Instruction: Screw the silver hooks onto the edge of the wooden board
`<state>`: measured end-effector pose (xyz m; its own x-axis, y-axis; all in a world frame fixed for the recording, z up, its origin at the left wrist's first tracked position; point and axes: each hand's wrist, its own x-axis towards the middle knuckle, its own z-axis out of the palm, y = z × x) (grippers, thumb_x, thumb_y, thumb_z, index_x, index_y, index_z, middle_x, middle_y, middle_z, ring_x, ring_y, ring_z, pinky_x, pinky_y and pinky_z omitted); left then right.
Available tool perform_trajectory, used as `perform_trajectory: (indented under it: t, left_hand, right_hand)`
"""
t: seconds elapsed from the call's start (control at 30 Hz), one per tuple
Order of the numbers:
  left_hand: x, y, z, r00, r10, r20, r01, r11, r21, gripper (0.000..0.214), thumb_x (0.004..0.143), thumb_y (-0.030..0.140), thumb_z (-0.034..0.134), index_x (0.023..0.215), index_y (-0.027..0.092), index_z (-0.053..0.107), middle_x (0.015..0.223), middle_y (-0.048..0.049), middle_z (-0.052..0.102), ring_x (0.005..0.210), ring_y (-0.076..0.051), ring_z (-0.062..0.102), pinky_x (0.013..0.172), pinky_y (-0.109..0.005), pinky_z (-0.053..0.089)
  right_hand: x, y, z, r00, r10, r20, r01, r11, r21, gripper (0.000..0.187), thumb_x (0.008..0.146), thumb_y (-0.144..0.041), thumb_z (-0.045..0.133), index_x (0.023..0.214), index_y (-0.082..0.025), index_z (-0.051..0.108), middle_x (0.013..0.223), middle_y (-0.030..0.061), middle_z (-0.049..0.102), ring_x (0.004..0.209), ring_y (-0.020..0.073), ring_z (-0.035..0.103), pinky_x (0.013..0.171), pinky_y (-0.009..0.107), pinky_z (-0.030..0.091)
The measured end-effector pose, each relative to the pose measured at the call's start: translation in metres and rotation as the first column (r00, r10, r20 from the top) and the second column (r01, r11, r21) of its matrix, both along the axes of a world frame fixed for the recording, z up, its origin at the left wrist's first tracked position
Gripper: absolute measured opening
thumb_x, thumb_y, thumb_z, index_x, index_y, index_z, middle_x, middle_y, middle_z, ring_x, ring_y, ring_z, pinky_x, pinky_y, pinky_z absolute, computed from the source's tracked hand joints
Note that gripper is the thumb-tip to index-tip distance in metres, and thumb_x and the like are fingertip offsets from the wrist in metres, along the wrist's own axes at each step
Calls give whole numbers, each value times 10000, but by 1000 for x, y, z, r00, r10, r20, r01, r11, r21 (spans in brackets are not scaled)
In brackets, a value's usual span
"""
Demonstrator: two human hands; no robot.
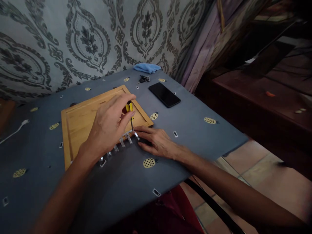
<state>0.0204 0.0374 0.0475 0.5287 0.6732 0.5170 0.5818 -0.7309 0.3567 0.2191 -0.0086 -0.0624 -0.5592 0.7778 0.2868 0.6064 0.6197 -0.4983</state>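
Note:
My left hand (107, 120) reaches over a wooden board with a raised frame (83, 126), its thumb and fingers closed around the yellow and black handle of a screwdriver (129, 106). The screwdriver stands nearly upright, its thin shaft pointing down at the right end of a metal hook rail (128, 133). Along the board's near edge lies this rail, with several shiny hooks hanging toward me; my left forearm hides part of it. At the rail's right end is my right hand (158, 141), fingers and thumb closed about the last hook and the board's corner.
A black phone (164, 94) lies right of the board on the blue tablecloth (195, 139). Behind it are keys (144, 79) and a blue cloth (147, 67). A white cable (15, 132) lies at the left. Patterned wallpaper (117, 35) rises behind the table.

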Motion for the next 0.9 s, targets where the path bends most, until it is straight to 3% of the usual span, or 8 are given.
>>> perform_trajectory:
  t: [0.27,0.43,0.63,0.9]
  left_hand:
    - [1,1,0,999,33,26,-32,999,-13,175,936,197,643,1111,195,649,1049,-38,703,806,-145,670,769,-282,577]
    - [3,0,-3,996,34,87,-29,998,-53,252,904,132,640,1147,200,633,1085,-42,704,843,-150,683,798,-301,593]
    - [4,-1,-2,995,7,102,4,995,-102,256,917,112,601,1157,198,623,1103,-50,709,842,-138,684,719,-252,592]
    - [4,0,-6,993,29,114,-25,999,-38,246,913,141,657,1152,197,667,1068,-45,729,835,-150,691,834,-318,594]
  right_hand:
    - [0,-1,2,1000,-8,16,8,1000,0,407,993,-262,526,1359,-129,641,1434,157,637,1224,273,680,973,425,586]
    - [0,-1,2,1000,-2,8,2,1000,-19,415,998,-267,517,1383,-161,629,1467,139,618,1239,280,675,981,446,588]
    - [1,-1,2,1000,-6,4,6,1000,-13,423,997,-259,520,1394,-160,623,1452,140,628,1226,273,680,985,435,588]
    - [0,-1,3,1000,-8,12,8,1000,3,386,999,-266,523,1336,-131,653,1448,150,632,1222,287,690,972,442,604]
